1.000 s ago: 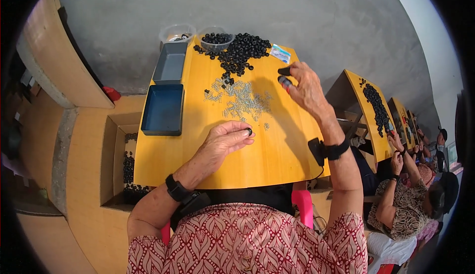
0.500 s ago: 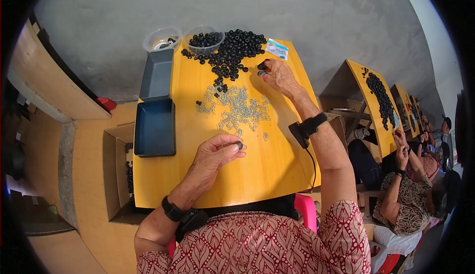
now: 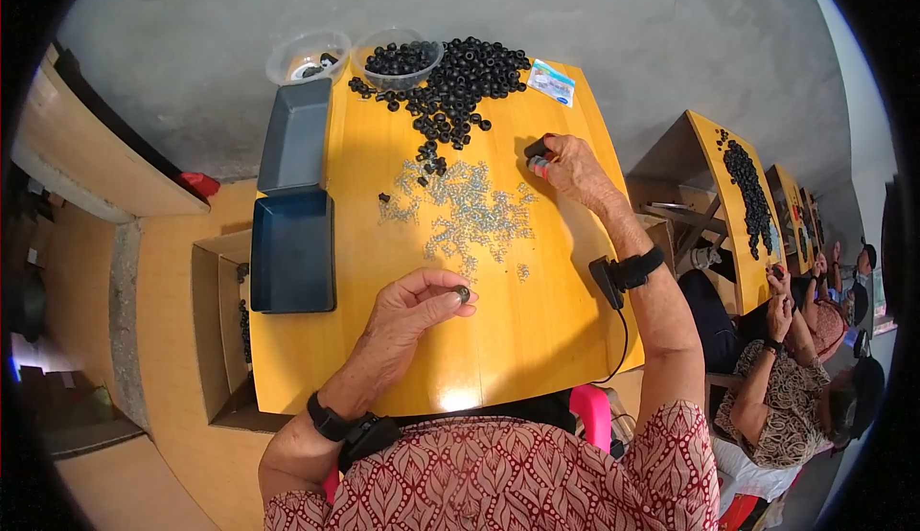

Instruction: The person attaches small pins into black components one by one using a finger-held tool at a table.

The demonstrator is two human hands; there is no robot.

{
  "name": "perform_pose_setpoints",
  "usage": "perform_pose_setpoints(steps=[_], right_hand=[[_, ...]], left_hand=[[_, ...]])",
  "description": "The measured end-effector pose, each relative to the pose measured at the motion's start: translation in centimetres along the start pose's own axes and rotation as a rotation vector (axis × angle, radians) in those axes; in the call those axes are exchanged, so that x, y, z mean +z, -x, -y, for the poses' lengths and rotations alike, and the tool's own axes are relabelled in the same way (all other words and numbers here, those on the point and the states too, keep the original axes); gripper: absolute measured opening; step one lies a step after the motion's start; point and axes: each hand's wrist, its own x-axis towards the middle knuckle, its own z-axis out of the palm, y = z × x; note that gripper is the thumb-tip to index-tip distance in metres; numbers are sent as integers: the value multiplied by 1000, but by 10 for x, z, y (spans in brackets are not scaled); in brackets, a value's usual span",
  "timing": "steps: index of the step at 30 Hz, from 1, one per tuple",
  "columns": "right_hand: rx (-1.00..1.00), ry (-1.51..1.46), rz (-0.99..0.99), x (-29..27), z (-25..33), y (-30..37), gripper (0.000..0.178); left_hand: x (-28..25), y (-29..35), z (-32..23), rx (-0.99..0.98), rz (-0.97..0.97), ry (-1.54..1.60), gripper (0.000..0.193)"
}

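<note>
Near the table's front, my left hand point(image 3: 407, 315) pinches a small round dark piece point(image 3: 462, 293) between thumb and fingers. My right hand point(image 3: 580, 174) is above the right side of the table, its fingers closed round a short black object point(image 3: 538, 150); something reddish and grey shows at its fingertips. Between my hands lies a scatter of small shiny metal pieces point(image 3: 479, 210), too small to name exactly. Beyond them spreads a heap of black ring-like parts point(image 3: 470, 76), a few of them straying down to the metal pieces.
Two trays, one grey point(image 3: 295, 138) and one dark blue point(image 3: 293, 258), line the left edge. Clear plastic bowls stand behind, one point(image 3: 398, 79) full of black parts, another point(image 3: 287, 63) with few. A small packet point(image 3: 552, 83) lies far right. People work at other tables point(image 3: 733, 243) at right.
My right hand has come slightly nearer and to the right, still closed round the black object. My left hand keeps its pinch with little movement. The whole view has shifted slightly.
</note>
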Motion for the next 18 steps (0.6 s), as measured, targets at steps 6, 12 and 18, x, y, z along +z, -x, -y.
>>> perform_pose_setpoints(steps=[6,12,18], right_hand=[[-95,48,-58,15,13,-28,25],[-122,6,-133,35,9,-69,33],[-151,135,-59,43,29,-76,30]], left_hand=[[-1,0,-1,5,2,23,18],[-1,-1,-5,6,-24,36,17],[-4,-2,-2,2,-38,38,16]])
